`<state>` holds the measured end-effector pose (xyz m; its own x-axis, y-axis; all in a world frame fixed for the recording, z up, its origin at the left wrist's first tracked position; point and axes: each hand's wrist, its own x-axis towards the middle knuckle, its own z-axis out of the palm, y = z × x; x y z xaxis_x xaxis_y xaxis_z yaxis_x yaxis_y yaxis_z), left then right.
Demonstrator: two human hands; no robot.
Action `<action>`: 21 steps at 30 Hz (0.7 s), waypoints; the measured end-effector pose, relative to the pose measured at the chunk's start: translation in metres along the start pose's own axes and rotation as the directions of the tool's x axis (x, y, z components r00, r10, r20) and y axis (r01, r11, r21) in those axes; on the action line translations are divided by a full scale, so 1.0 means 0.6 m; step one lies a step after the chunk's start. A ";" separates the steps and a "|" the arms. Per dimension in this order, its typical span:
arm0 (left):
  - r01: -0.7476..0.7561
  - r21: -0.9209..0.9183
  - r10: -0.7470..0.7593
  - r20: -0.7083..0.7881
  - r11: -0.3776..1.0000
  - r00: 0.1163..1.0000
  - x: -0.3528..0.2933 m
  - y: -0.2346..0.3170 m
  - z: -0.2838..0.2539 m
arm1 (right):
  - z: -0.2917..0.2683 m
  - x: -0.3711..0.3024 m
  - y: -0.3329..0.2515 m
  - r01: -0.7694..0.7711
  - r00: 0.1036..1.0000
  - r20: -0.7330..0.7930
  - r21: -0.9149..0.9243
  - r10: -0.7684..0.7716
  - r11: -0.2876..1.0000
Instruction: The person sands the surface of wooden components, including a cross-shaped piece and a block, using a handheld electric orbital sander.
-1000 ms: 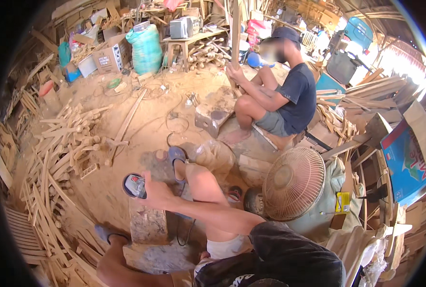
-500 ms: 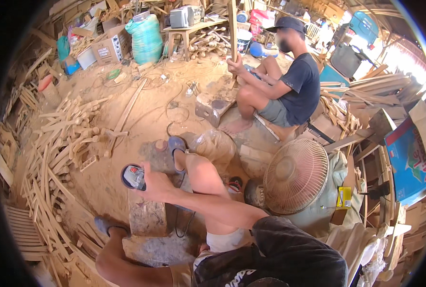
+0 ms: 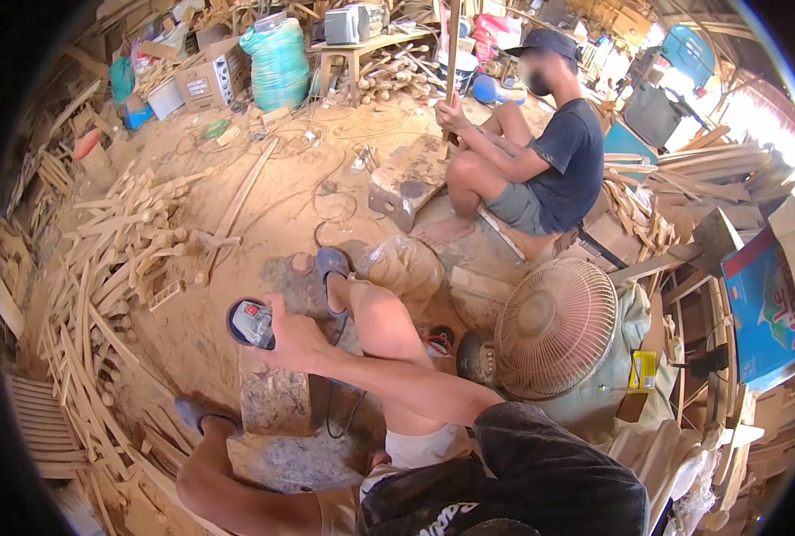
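Observation:
My right hand (image 3: 292,344) is closed around an angle grinder (image 3: 253,325), a grey tool with a red part and a round black-rimmed disc. Its arm reaches leftward over my bent leg. The grinder is just above a worn, stained block (image 3: 275,397) on the floor; I cannot tell whether it touches the block. A dark cord (image 3: 355,415) loops beside the block. My left hand does not show as such; only a small patch of skin appears between my thighs, too hidden to identify.
A heap of pale wooden sticks (image 3: 103,295) lies to the left. A standing fan (image 3: 556,329) is to my right. Farther back a person (image 3: 563,170) sits gripping an upright wooden pole (image 3: 452,54). Cords and a plastic bag (image 3: 402,266) lie on the dusty floor.
The whole view has shifted slightly. The far person's hands and pole have moved a little. My right hand keeps its hold on the grinder with little visible movement.

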<state>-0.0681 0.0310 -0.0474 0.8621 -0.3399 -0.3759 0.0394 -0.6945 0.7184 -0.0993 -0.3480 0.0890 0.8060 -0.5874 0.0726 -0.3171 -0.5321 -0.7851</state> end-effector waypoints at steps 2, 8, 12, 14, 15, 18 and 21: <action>0.007 0.008 -0.007 -0.003 1.000 1.000 -0.001 -0.006 -0.005 | 0.004 0.000 -0.002 0.007 1.000 -0.011 0.010 -0.007 1.000; 0.026 0.035 -0.026 -0.006 0.999 1.000 0.000 -0.026 -0.016 | 0.011 -0.001 0.003 0.029 0.999 -0.046 0.010 -0.029 1.000; 0.040 0.071 -0.040 -0.005 0.997 0.999 -0.003 -0.045 -0.019 | 0.008 -0.003 0.017 0.038 0.998 -0.051 0.014 -0.037 0.999; 0.060 0.087 -0.061 0.006 0.994 0.998 -0.008 -0.064 -0.015 | -0.001 -0.010 0.028 0.010 1.000 -0.029 -0.004 -0.010 1.000; 0.070 0.098 -0.072 0.014 0.993 0.997 -0.011 -0.075 -0.012 | -0.006 -0.014 0.035 -0.007 1.000 -0.017 -0.016 0.006 1.000; 0.139 0.132 -0.147 0.050 0.981 0.988 -0.023 -0.143 0.001 | -0.012 -0.014 0.056 -0.035 0.999 -0.021 -0.042 0.034 0.998; 0.252 0.256 -0.245 -0.062 0.933 0.968 -0.078 -0.282 -0.149 | 0.020 0.031 -0.042 0.028 0.999 0.026 0.003 -0.028 1.000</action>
<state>-0.0697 0.2213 -0.0992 0.8561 -0.1195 -0.5029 0.1248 -0.8963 0.4256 -0.0700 -0.3381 0.1028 0.8271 -0.5565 0.0788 -0.2932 -0.5468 -0.7843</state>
